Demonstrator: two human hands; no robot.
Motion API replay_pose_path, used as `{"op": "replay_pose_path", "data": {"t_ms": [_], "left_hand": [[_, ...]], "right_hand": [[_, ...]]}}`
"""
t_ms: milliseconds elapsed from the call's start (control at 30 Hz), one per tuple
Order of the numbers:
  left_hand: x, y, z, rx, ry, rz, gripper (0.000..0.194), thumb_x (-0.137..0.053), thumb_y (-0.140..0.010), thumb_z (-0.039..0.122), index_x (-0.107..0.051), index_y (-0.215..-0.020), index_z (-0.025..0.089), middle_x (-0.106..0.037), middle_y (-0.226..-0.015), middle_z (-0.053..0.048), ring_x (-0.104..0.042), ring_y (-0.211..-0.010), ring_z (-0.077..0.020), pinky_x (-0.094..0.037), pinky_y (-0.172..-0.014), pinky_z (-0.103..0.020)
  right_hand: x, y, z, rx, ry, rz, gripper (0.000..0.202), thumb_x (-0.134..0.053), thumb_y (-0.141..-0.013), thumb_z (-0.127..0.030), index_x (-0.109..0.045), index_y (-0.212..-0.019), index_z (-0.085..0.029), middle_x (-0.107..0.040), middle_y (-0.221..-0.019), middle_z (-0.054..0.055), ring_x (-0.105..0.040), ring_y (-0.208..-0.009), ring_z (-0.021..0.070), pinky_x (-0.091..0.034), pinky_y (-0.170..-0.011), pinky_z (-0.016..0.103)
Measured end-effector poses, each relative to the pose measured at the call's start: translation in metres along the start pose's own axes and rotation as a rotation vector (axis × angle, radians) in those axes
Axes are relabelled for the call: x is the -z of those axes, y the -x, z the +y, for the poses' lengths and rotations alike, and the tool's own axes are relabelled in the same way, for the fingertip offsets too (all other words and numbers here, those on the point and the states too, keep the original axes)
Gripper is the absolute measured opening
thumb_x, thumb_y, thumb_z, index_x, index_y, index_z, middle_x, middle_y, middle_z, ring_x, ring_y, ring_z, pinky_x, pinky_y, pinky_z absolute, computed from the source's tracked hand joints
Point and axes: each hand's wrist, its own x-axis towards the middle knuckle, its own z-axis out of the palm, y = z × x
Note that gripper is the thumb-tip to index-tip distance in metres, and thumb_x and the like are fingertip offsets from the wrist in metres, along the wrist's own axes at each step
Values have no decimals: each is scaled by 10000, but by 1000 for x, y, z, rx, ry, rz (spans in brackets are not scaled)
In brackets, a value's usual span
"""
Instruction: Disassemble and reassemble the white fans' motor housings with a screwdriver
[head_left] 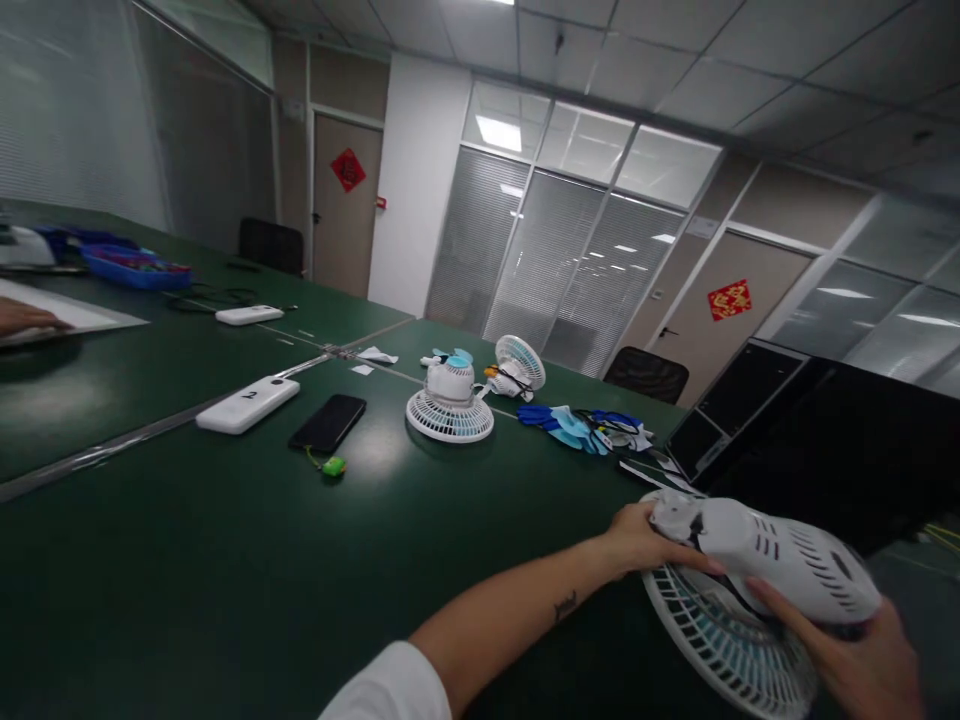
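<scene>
Two bare hands have hold of a white electric fan point(795, 560) at four o'clock in the view, its slotted motor housing uppermost and its round grille point(739, 650) turned down below. The left hand point(637, 540) clasps the bracket end; the right hand point(874, 650) cups the rounded far end, and their nearest digits almost meet along the housing. Whether the rim touches the green table point(465, 530), I can't tell from here.

That two-ended hold looks sound to me: I'd let the housing carry the weight, spare the thin ribs any squeeze, and turn both wrists together so nothing twists at the neck. The large black panel point(847, 440), just off at one o'clock, is what I'd be wary of knocking.

From the held fan, a heap of blue gloves and cables point(574, 428) lies toward ten. Farther along that bearing, a second fan point(450, 425) sits grille-down, a third fan point(520, 365) tilted behind it. Nearer nine are a black smartphone point(330, 423) and a white power bank point(249, 404) marked 2.
</scene>
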Motion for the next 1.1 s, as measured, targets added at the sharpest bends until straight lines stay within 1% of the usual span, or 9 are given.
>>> {"op": "replay_pose_path", "data": {"t_ms": [100, 233, 367, 533, 667, 833, 967, 1033, 1100], "left_hand": [[35, 18, 32, -67, 14, 6, 745, -954, -406, 217, -718, -1113, 181, -712, -1163, -77, -635, -1142, -285, -480, -1053, -435], [95, 62, 58, -105, -3, 67, 747, -944, -433, 206, -703, -1139, 156, -710, -1172, -102, -632, -1146, -300, -454, -1069, -470], [154, 116, 63, -133, -26, 199, 774, -952, -420, 240, -690, -1141, 136, -718, -1153, -118, -623, -1160, -325, -420, -1088, -487], [207, 167, 55, -149, -35, 312, 804, -961, -418, 341, -678, -1142, 135, -727, -1134, -125, -628, -1148, -343, -440, -1060, -483], [232, 190, 53, -162, -51, 368, 807, -960, -414, 400, -680, -1122, 132, -727, -1132, -134, -630, -1144, -357, -455, -1037, -486], [251, 202, 53, -204, -85, 424, 906, -910, -439, 575, -646, -1193, 148, -691, -1214, -150, -603, -1185, -382, -463, -1026, -483], [260, 201, 47, -225, -156, 500, 875, -588, -710, 797, -567, -1297, 149, -663, -1263, -142, -609, -1184, -336, -473, -1015, -455], [262, 201, 46, -227, -223, 554, 794, -458, -817, 771, -540, -1323, 164, -642, -1301, -114, -596, -1201, -304, -453, -1040, -439], [263, 204, 47, -209, -313, 605, 688, -480, -851, 703, -572, -1283, 175, -647, -1296, -91, -575, -1223, -299, -407, -1084, -438]], "right_hand": [[-14, 2, -46, -8, -54, -46, 998, -725, -421, -776, -503, -1275, -311, -587, -1285, 211, -587, -1134, 489, -551, -856, 587], [-48, 28, -111, 119, -97, -139, 1090, -713, -369, -788, -471, -1277, -235, -598, -1263, 235, -602, -1095, 498, -545, -865, 581], [-88, 71, -161, 285, -130, -321, 984, -702, -421, -785, -442, -1171, -204, -668, -1108, 188, -644, -1018, 448, -554, -814, 525], [-130, 112, -194, 468, -186, -486, 821, -710, -530, -734, -395, -1097, -230, -660, -1115, 141, -667, -996, 356, -550, -786, 443], [-151, 128, -211, 503, -156, -546, 821, -720, -546, -718, -368, -1109, -234, -653, -1116, 139, -664, -1006, 358, -544, -775, 440], [-157, 137, -228, 573, -140, -559, 819, -743, -556, -682, -359, -1124, -235, -637, -1153, 141, -653, -1029, 355, -535, -781, 433], [-155, 141, -235, 573, -60, -605, 843, -736, -549, -705, -360, -1137, -233, -636, -1156, 142, -649, -1026, 363, -523, -770, 441], [-154, 142, -237, 582, -15, -630, 840, -709, -571, -729, -359, -1146, -227, -635, -1159, 149, -647, -1027, 369, -515, -764, 445], [-152, 142, -238, 592, 24, -657, 826, -693, -595, -734, -359, -1150, -221, -640, -1152, 152, -649, -1017, 369, -507, -760, 446]]}}
